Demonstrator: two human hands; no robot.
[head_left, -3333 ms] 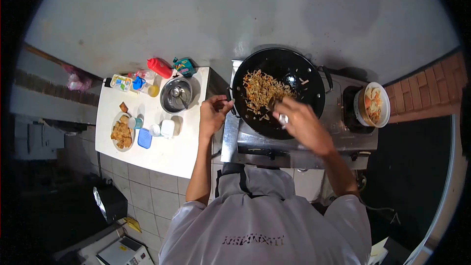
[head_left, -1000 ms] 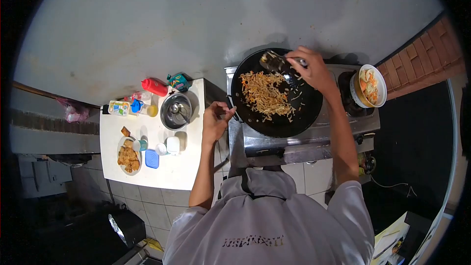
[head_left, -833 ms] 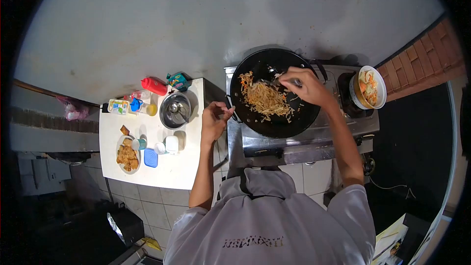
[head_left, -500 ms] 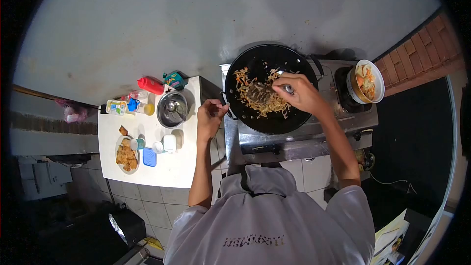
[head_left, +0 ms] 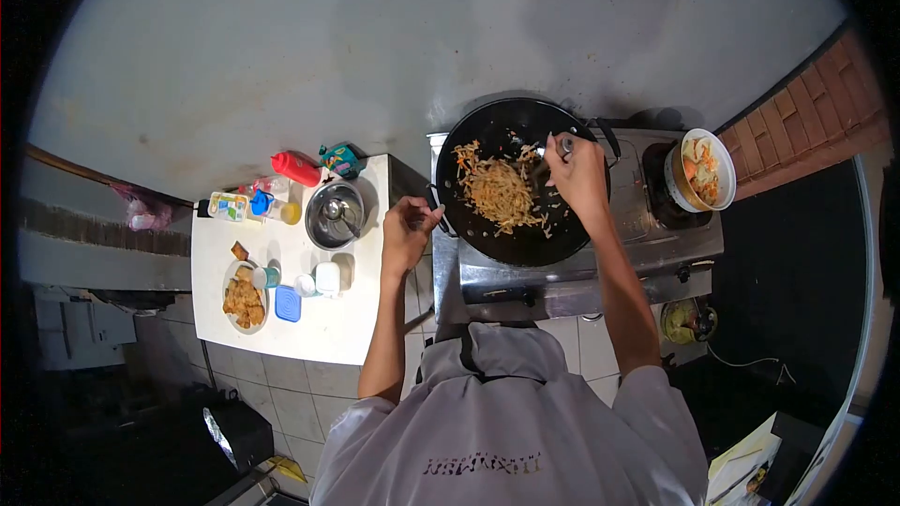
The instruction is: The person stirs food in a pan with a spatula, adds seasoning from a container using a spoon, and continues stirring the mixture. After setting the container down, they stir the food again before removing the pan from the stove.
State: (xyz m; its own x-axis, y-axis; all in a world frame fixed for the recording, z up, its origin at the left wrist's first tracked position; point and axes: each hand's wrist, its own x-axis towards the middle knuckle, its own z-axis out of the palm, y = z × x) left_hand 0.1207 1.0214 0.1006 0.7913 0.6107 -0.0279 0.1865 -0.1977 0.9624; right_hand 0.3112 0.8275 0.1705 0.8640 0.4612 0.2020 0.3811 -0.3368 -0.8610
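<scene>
A black wok (head_left: 506, 248) with two loop handles sits on the stove and holds a heap of pale shredded food (head_left: 499, 192) with orange bits. My left hand (head_left: 409, 230) is closed at the wok's left side, its fingers pinching the loop handle. Over the right half of the wok, my right hand (head_left: 578, 173) is closed around the handle end (head_left: 565, 145) of a spatula. The spatula's blade is dark and partly hidden, at the right edge of the food.
On the stove's right side stands a bowl of shredded vegetables (head_left: 701, 171). The white table (head_left: 309, 333) at left carries a steel bowl (head_left: 335, 215), a plate of fried food (head_left: 244, 305), a red bottle (head_left: 296, 169), a blue lid (head_left: 288, 304) and small containers. A wall (head_left: 375, 66) rises behind the stove.
My right hand has moved slightly right and up, drawing the spatula from the middle of the food to its right edge. The food is heaped closer together. My left hand stays at the wok handle.
</scene>
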